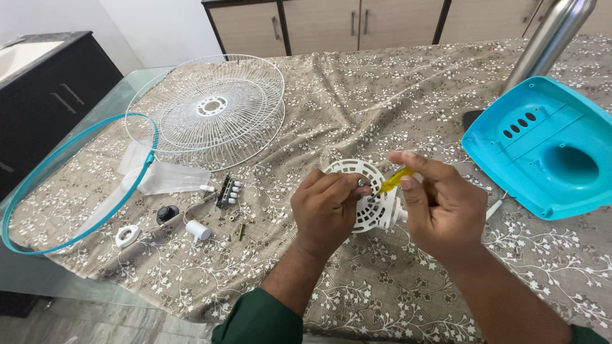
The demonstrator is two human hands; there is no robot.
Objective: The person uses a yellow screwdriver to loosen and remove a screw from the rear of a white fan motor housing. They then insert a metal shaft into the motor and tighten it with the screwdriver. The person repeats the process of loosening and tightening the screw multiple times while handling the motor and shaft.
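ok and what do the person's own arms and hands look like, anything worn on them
Both hands are bare: no gloves, rings or watch show on the left hand or the right hand. The forearms are uncovered. Dark green sleeves are pushed up near the elbows, plainly seen on the left arm and only as a sliver at the frame's corner on the right.

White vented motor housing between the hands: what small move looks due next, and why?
Probably a turn of the yellow-handled screwdriver by the right hand. Its tip appears to meet the white vented motor housing where the left hand pinches what looks like a small screw, steadying the housing above the floral tablecloth. More loose screws lie to the left.
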